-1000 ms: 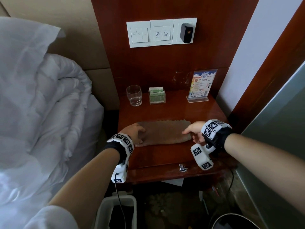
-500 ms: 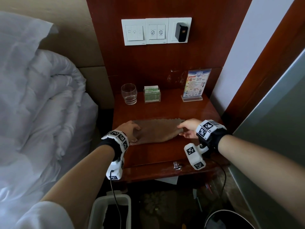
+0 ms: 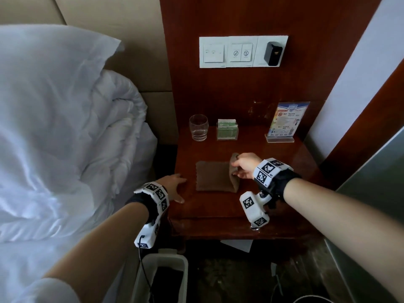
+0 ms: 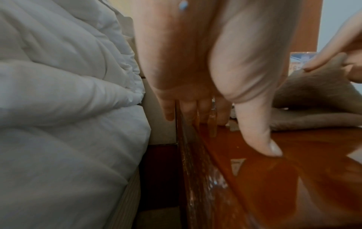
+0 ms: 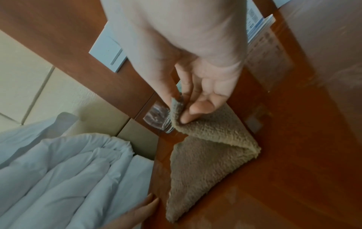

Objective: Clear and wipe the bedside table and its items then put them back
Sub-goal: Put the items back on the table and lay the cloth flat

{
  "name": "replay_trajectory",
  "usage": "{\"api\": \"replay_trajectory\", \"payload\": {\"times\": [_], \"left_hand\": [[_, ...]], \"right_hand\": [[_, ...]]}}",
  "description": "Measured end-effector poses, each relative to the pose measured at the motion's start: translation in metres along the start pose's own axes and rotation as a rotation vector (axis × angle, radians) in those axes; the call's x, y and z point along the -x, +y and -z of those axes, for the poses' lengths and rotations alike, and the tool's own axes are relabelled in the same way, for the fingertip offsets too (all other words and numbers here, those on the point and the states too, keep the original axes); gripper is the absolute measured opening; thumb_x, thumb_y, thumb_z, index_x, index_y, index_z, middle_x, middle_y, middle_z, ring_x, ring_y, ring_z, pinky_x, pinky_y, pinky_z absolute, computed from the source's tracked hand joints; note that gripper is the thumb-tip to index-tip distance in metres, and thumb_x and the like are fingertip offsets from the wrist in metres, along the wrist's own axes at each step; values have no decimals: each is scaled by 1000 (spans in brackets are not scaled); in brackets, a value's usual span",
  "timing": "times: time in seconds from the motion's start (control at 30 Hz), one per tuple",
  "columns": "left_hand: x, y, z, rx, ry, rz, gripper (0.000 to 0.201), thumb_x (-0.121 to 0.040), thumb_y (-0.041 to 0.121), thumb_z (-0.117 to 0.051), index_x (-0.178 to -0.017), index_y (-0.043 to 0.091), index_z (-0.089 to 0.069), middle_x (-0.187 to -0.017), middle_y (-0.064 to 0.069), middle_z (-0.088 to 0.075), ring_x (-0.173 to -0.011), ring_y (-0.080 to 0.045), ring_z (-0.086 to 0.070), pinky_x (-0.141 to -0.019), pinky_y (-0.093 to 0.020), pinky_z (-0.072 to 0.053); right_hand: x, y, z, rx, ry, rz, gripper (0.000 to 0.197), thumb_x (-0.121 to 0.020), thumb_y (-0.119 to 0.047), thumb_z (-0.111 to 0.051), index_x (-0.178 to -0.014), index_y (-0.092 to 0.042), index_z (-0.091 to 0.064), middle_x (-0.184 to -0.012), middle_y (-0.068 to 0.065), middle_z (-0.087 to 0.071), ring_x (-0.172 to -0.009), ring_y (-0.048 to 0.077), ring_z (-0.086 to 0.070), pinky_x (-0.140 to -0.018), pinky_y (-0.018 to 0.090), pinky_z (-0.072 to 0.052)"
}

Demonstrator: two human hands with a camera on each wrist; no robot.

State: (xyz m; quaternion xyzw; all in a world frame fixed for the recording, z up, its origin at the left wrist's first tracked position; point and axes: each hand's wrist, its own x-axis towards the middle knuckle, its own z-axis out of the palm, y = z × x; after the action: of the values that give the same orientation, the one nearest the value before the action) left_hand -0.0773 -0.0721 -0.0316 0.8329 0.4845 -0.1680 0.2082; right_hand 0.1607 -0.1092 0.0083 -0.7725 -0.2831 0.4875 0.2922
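A brown cloth lies on the wooden bedside table. My right hand pinches the cloth's right edge and holds it lifted and folded over toward the left; the right wrist view shows the cloth doubled over under my fingers. My left hand rests flat with straight fingers on the table's left edge, apart from the cloth; its thumb presses the tabletop. At the back stand a glass, a green packet holder and a sign card.
A white duvet is heaped on the bed at the left, close to the table. A switch panel with a black adapter is on the wooden wall. A white bin stands on the floor below the table's front.
My right hand has lifted the cloth's right edge and folded it leftward. My left hand has let go of the cloth's left end and moved to the table's left edge.
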Motion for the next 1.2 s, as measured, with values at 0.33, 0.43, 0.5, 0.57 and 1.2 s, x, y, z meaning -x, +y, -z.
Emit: {"api": "replay_trajectory", "payload": {"times": [0.33, 0.43, 0.5, 0.57, 1.2], "left_hand": [[4, 6, -1, -102, -43, 6, 93, -80, 40, -70, -151, 21, -14, -159, -8, -4, -144, -30, -18, -117, -41, -19], [5, 4, -2, -88, -39, 10, 93, -79, 40, -71, -151, 22, -15, -159, -6, -4, -143, -31, -18, -117, -41, -19], [4, 4, -2, -82, -41, 12, 93, -79, 41, -71, -151, 23, -15, -159, -6, -4, -144, -30, -18, -117, -42, -18], [4, 3, -2, -75, -43, 13, 93, -78, 41, -71, -151, 23, -15, -159, -5, -4, -144, -30, -17, -118, -41, -18], [-4, 10, 10, -190, -112, 62, 101, -74, 44, -74, -151, 23, -13, -159, -2, -5, -144, -26, -18, -114, -42, -28]], "right_hand": [[-9, -2, -40, 121, 41, 238, 45, -85, -2, -63, -129, -7, -54, -102, 11, -60, -66, 20, -58, -51, 24, -47], [-9, 0, -54, 242, 33, 333, 40, -85, -7, -66, -124, -9, -58, -116, 10, -60, -84, 21, -59, -52, 22, -48], [-9, 3, -63, 320, 13, 360, 39, -85, -9, -67, -122, -10, -59, -113, 8, -60, -89, 22, -59, -58, 24, -51], [-11, 7, -69, 381, -9, 368, 39, -84, -11, -67, -122, -11, -59, -117, 9, -62, -95, 24, -62, -66, 27, -52], [-35, -1, -27, 450, 201, 39, 31, -92, -15, -56, -115, 5, -60, -115, 14, -64, -107, 30, -62, -93, 33, -50]]}}
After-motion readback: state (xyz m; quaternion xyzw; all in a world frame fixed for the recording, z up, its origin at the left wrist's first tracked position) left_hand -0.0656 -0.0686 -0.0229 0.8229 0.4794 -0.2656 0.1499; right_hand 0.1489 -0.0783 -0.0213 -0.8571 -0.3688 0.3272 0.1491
